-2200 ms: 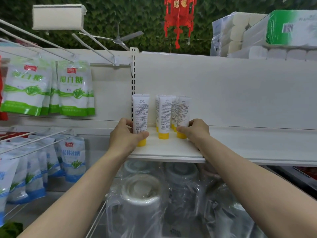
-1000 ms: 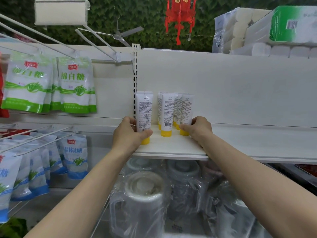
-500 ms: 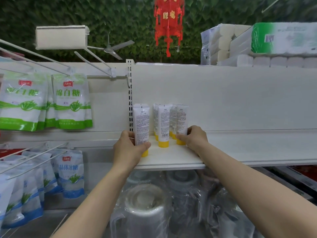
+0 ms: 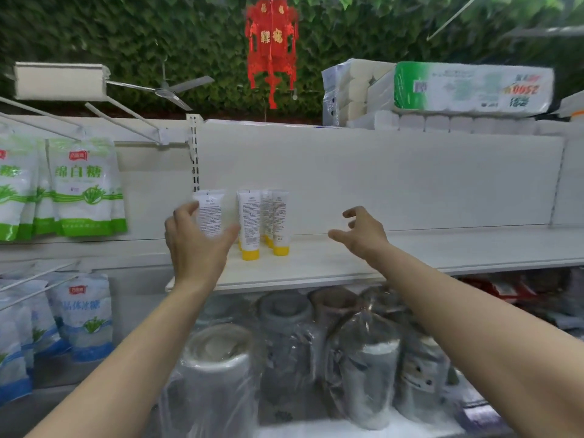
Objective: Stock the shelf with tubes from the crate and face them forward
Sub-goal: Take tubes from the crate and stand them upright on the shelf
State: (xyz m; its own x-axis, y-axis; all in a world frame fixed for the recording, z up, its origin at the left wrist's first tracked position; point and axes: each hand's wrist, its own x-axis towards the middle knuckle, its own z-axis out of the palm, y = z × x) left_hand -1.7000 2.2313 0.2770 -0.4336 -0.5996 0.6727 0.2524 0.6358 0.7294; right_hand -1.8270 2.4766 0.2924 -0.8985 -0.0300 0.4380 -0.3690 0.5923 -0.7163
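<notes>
The white tubes with yellow caps stand upright, cap down, in a small group on the white shelf, a little left of the middle of the frame. The leftmost tube stands a bit apart from the others, close to the slotted metal post. Two tubes stand in front and more are just behind them.

The left hand is raised in front of the leftmost tube with fingers and thumb spread wide. It is blurred, so I cannot tell if it touches the tube. The right hand hovers over the bare shelf to the right of the group, well apart from it, with fingers loosely bent and holding nothing.

Green and white bags hang at the left. Wrapped jars stand under the shelf, and a red lantern hangs at the top middle.
</notes>
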